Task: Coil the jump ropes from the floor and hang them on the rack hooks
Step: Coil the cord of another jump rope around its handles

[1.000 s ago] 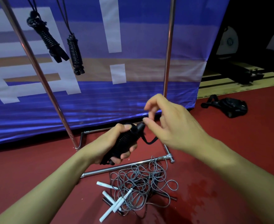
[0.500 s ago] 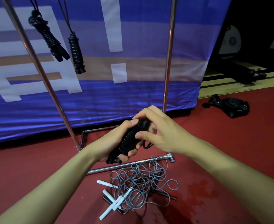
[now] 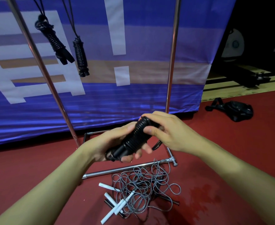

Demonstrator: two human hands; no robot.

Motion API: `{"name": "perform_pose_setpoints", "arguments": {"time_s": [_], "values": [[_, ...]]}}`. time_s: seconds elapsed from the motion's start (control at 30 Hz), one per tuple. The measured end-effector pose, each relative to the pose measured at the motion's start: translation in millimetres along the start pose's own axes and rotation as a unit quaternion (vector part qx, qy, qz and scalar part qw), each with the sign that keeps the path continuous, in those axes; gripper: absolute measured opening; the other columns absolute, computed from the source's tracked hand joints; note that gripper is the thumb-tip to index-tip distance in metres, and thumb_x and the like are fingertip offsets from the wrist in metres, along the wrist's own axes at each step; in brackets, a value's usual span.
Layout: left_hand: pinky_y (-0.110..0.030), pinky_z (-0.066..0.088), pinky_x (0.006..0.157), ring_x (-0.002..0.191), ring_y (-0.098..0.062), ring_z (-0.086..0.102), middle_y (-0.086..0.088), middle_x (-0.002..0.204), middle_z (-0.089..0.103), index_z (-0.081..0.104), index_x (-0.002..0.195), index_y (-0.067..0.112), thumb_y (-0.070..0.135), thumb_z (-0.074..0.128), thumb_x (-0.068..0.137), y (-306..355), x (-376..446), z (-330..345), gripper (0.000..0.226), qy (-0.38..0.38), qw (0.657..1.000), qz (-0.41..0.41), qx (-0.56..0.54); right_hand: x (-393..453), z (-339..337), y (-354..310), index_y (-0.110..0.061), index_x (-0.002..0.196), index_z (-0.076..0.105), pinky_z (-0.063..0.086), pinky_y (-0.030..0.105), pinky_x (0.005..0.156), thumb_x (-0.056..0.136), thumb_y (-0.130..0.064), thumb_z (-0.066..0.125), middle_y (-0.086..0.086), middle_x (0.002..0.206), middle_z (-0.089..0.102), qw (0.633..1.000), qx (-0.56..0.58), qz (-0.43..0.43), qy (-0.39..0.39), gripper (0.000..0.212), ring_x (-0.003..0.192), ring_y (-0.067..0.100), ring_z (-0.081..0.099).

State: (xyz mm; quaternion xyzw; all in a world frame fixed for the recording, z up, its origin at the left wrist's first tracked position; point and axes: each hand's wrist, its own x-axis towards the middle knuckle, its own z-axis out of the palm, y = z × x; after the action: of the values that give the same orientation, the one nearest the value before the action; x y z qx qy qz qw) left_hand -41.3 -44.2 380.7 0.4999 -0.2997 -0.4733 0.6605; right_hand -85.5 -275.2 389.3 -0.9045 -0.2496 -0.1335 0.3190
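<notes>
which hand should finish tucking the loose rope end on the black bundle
Right. The left hand grips the coiled black rope around its body, acting as the holder. The right hand pinches the bundle's top end, and the loose loop hangs just beneath it.

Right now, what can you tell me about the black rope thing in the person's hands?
The black coiled jump rope is a glossy, plastic-looking cord wound in tight rings around its two dark handles, making a thick bundle. It is tilted, with the handle ends low on the left and the wrapped top high on the right. The left hand grips its lower half from beneath; the right hand pinches its top. A short loose loop of cord sticks out below the right hand. It is held above the red floor.
</notes>
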Motion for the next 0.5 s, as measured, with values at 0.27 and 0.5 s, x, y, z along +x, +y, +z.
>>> {"name": "perform_pose_setpoints", "arguments": {"time_s": [0.27,0.5], "values": [[-0.021,0.02,0.045,0.045,-0.021,0.048,-0.023,0.096,0.076,0.072,0.11,0.023,0.07,0.023,0.101,12.9,1.6,29.5,0.068,0.291,0.939,0.019,0.181,-2.0,-3.4,-10.9,-0.02,0.131,0.044,0.038,0.027,0.078,0.106,-0.049,0.038,-0.006,0.101,0.057,0.994,-0.08,0.069,-0.03,0.039,0.088,0.011,0.053],[-0.019,0.035,0.041,0.039,-0.025,0.056,-0.018,0.067,0.074,0.073,0.084,0.016,0.061,0.006,0.106,17.2,-0.7,39.8,0.084,0.412,0.844,0.049,0.341,-6.8,4.0,-29.2,-0.025,0.122,0.037,0.035,0.036,0.063,0.103,-0.057,0.033,-0.006,0.069,0.053,0.988,-0.117,0.084,-0.051,0.037,0.066,0.022,0.051]]}}
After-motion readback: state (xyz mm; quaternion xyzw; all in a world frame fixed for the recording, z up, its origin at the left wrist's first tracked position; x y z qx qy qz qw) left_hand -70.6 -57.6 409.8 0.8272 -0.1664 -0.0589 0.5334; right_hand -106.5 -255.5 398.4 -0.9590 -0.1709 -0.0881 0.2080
